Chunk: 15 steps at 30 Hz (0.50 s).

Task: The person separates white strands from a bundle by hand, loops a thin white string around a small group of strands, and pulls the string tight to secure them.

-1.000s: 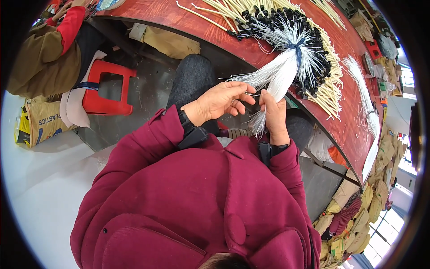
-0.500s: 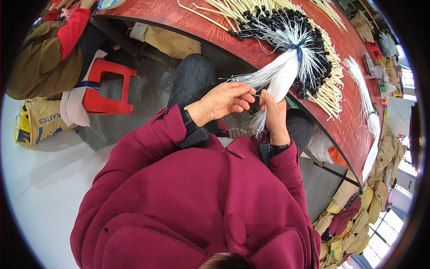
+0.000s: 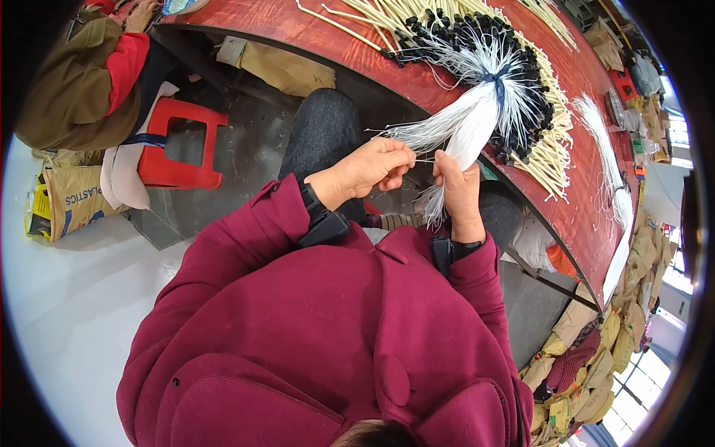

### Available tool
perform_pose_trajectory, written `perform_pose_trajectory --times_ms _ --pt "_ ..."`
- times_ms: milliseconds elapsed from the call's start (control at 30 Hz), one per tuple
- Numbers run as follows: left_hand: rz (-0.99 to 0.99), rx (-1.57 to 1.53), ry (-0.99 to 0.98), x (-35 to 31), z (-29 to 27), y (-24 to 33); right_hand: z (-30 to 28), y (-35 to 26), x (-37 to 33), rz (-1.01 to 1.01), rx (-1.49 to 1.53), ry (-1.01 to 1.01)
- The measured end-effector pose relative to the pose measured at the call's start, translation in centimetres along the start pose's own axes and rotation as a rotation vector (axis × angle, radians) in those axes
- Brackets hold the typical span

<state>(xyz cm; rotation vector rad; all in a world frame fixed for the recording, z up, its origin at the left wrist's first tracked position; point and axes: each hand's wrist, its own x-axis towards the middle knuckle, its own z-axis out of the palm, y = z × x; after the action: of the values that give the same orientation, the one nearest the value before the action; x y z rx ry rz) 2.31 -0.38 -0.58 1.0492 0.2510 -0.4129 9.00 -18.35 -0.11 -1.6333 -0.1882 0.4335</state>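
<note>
A thick bundle of white strings (image 3: pixel 475 123) hangs over the near edge of the red table, tied with a dark blue band (image 3: pixel 495 80). Its strings fan out to a ring of black pieces (image 3: pixel 538 112) with cream-coloured sticks (image 3: pixel 557 153) beyond them. My right hand (image 3: pixel 458 190) is closed on the hanging strings, thumb and forefinger pinched. To its left, my left hand (image 3: pixel 376 170) is closed too, thumb against the fingers, with a thin strand running from it toward my right hand. Loose string ends fan out just above my left hand.
The red table (image 3: pixel 253 16) curves across the top and right. Another white string bundle (image 3: pixel 607 167) lies along its right side. At left, a co-worker (image 3: pixel 74 82) sits beside a red stool (image 3: pixel 182 141) and a yellow bag (image 3: pixel 71 197). Several tan sacks (image 3: pixel 633 283) are piled at far right.
My left hand has drawn a little left, away from my right hand, and its fingers have curled in more. The co-worker's arm has shifted slightly. The right hand stays on the strings.
</note>
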Motion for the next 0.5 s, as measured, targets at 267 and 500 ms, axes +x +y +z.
perform_pose_trajectory --times_ms 267,500 --pt "-0.14 -0.091 -0.01 -0.3 0.6 0.5 -0.3 0.5 0.2 -0.022 0.013 0.055" --pt "-0.018 0.0 -0.02 -0.1 0.7 0.3 -0.2 0.3 0.1 -0.024 -0.018 0.033"
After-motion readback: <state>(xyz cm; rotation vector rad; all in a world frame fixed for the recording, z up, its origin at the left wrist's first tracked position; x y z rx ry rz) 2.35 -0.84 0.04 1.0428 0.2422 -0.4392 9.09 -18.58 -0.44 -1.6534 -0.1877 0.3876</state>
